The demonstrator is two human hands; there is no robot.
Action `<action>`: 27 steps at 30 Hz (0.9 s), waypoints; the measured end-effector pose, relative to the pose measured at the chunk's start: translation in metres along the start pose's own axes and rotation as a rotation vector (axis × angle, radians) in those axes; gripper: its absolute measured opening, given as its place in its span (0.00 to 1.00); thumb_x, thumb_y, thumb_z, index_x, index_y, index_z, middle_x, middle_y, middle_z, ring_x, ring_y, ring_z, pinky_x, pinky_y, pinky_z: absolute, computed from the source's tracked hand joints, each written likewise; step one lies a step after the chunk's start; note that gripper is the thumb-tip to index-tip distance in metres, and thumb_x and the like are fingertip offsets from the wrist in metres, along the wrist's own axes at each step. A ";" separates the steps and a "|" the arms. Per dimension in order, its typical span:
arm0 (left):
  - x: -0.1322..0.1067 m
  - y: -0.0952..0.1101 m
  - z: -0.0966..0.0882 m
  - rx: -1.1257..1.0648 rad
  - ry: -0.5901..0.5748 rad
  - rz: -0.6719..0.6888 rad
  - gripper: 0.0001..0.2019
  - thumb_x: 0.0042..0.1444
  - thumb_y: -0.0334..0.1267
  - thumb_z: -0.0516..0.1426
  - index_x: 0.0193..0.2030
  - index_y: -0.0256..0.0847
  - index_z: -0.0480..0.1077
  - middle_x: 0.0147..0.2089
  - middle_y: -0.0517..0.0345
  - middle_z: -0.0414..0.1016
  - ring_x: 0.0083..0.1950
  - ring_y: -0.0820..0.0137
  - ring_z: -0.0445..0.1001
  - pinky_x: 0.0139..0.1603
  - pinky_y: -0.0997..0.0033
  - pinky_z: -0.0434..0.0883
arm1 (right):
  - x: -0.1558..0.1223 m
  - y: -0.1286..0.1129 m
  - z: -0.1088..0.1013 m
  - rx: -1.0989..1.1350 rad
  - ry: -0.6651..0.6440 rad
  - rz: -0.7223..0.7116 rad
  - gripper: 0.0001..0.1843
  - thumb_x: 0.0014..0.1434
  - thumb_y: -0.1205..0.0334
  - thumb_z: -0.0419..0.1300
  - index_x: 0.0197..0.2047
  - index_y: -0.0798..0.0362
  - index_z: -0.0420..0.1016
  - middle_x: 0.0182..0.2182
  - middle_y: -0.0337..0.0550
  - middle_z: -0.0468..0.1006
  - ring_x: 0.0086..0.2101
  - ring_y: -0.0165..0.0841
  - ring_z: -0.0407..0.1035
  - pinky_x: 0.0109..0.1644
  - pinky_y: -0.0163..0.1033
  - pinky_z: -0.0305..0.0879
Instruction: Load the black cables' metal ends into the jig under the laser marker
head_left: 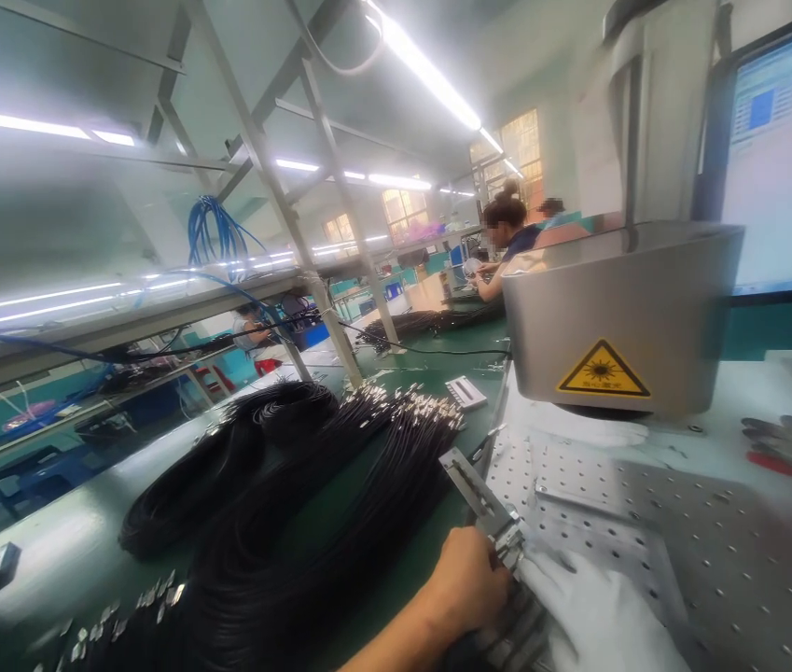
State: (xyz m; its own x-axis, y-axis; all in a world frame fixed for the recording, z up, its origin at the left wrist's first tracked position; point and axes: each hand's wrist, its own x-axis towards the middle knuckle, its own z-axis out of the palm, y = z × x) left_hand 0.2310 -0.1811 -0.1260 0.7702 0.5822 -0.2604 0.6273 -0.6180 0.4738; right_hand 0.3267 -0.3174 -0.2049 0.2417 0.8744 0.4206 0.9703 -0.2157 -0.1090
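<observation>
My bare left hand [466, 586] is closed around a bunch of black cables with metal plug ends [507, 635] at the bottom of the view. My right hand [595, 618], in a white glove, touches the same plug ends from the right; its grip is partly hidden. Just above both hands a narrow metal jig [474, 490] lies at the left edge of the perforated metal plate [703, 551]. Over the plate hangs the grey laser head [619, 308] with a yellow warning label [603, 371].
Large bundles of black cables [312, 504] with metal ends cover the green bench [66, 560] to the left. A monitor [784, 149] stands at the right, tools [791, 443] below it. A seated person [504, 243] works farther back. Frame posts [326, 308] rise from the bench.
</observation>
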 end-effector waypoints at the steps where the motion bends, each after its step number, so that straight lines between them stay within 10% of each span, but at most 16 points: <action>1: 0.000 0.000 -0.001 0.009 -0.008 0.016 0.07 0.48 0.31 0.56 0.28 0.37 0.76 0.23 0.61 0.66 0.29 0.72 0.65 0.30 0.75 0.58 | 0.002 -0.001 -0.001 -0.005 -0.002 0.010 0.34 0.48 0.72 0.54 0.59 0.46 0.73 0.54 0.40 0.73 0.45 0.43 0.68 0.42 0.46 0.71; 15: 0.000 0.014 -0.003 0.345 -0.097 -0.027 0.10 0.52 0.32 0.56 0.38 0.35 0.76 0.45 0.37 0.80 0.47 0.48 0.78 0.42 0.60 0.71 | 0.002 -0.004 0.014 0.033 0.050 0.079 0.25 0.52 0.73 0.54 0.51 0.46 0.78 0.48 0.38 0.75 0.41 0.42 0.66 0.39 0.47 0.65; 27: -0.016 -0.023 -0.004 -0.325 0.215 -0.013 0.06 0.52 0.25 0.52 0.33 0.40 0.65 0.31 0.60 0.71 0.37 0.70 0.72 0.37 0.74 0.65 | 0.011 -0.012 0.015 -0.186 0.012 0.079 0.37 0.45 0.75 0.57 0.57 0.39 0.75 0.55 0.46 0.72 0.42 0.45 0.71 0.41 0.49 0.71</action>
State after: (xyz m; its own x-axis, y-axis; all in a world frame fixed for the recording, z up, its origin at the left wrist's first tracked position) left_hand 0.2034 -0.1744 -0.1295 0.6994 0.7073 -0.1023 0.5412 -0.4307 0.7222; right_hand 0.3180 -0.2990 -0.2123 0.3158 0.8466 0.4285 0.9323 -0.3608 0.0257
